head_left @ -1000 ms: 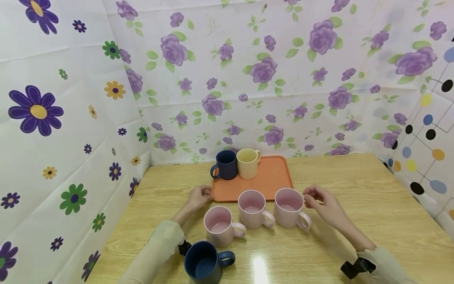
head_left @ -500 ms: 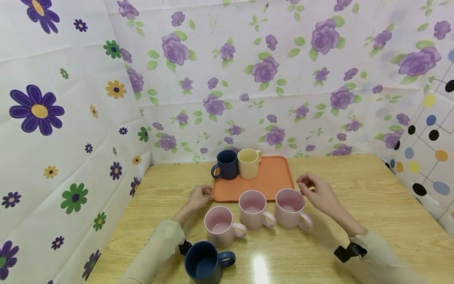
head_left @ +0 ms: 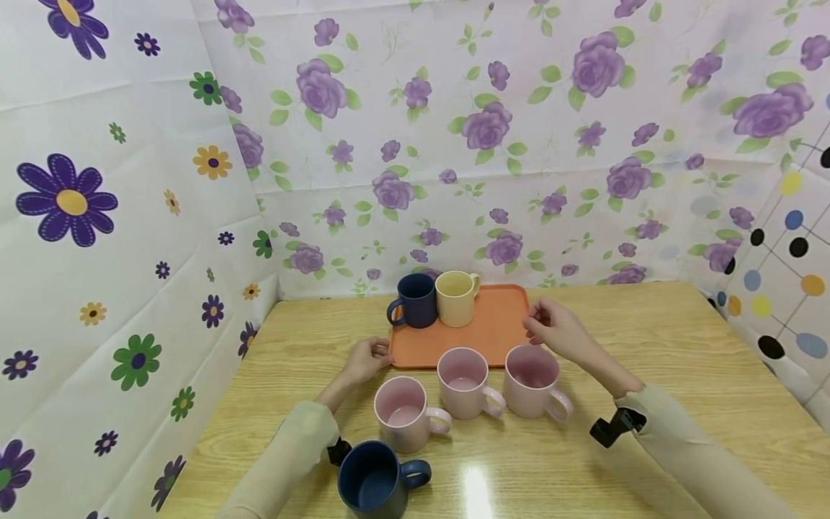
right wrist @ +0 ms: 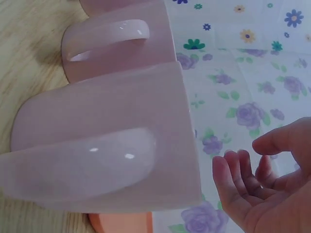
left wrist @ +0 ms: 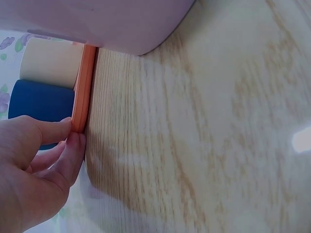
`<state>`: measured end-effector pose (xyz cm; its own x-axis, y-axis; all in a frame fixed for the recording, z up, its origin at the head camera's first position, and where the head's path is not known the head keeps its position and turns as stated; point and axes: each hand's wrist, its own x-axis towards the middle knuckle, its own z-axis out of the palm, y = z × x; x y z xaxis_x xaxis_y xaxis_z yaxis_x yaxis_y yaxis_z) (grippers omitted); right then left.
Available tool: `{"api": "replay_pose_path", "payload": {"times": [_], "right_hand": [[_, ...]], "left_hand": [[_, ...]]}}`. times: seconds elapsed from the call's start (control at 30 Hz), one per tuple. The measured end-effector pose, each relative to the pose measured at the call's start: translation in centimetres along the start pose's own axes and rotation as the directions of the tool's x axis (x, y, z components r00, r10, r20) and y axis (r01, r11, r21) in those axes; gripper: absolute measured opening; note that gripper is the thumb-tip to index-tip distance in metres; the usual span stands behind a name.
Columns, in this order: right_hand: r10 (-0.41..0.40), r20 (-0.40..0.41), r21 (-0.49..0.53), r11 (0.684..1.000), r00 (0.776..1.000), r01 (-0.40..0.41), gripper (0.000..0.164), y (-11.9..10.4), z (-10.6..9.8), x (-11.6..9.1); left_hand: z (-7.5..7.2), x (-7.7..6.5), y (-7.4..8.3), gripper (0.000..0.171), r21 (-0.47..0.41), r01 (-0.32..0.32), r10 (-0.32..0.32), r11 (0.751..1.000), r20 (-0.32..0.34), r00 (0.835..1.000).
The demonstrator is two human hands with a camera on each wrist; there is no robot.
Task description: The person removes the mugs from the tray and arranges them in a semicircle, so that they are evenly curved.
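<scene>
An orange tray (head_left: 499, 335) lies on the table, bearing a dark blue mug (head_left: 420, 306) and a pale yellow mug (head_left: 456, 306) side by side on its left half. My left hand (head_left: 363, 362) pinches the tray's front left corner between thumb and fingers, as the left wrist view shows with the tray rim (left wrist: 82, 97). Over the tray's right edge hovers my right hand (head_left: 559, 331), fingers loosely curled and holding nothing. It is just behind the rightmost pink mug (head_left: 528, 400); in the right wrist view that mug's side (right wrist: 107, 107) fills the left part.
Two more pink mugs (head_left: 462, 404) (head_left: 400, 429) stand in front of the tray, handles to the right. Another dark blue mug (head_left: 372, 486) is nearest the front. The wooden table (head_left: 648, 346) backs onto a flowered cloth (head_left: 486, 180).
My right hand has moved left and away from me, from beside the rightmost pink mug to the tray's right edge. The left hand, tray and mugs have stayed put.
</scene>
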<state>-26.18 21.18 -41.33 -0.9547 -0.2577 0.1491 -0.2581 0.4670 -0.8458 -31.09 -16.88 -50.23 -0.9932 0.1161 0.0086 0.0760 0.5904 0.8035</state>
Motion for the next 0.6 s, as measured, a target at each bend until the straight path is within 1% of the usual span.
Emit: {"api": "replay_pose_path", "payload": {"times": [0.2, 0.33, 0.47, 0.6], "right_hand": [[0.03, 0.087, 0.025, 0.999, 0.996, -0.032, 0.02, -0.4, 0.4, 1.7], [0.051, 0.132, 0.031, 0.998, 0.99, -0.055, 0.022, -0.7, 0.7, 2.6], [0.088, 0.151, -0.002, 0.996, 0.985, -0.089, 0.026, -1.0, 1.1, 3.5], [0.111, 0.165, -0.068, 0.993, 0.98, -0.101, 0.03, -1.4, 1.4, 4.5]], "left_hand": [[-0.1, 0.0, 0.1, 0.035, 0.001, -0.007, 0.007, 1.0, 0.001, 1.0], [0.0, 0.0, -0.1, 0.034, 0.003, -0.004, 0.004, 1.0, 0.002, 1.0], [0.1, 0.0, -0.1, 0.034, -0.004, -0.001, 0.001, 1.0, 0.002, 1.0], [0.1, -0.1, 0.1, 0.034, -0.011, -0.001, 0.001, 1.0, 0.0, 1.0]]}}
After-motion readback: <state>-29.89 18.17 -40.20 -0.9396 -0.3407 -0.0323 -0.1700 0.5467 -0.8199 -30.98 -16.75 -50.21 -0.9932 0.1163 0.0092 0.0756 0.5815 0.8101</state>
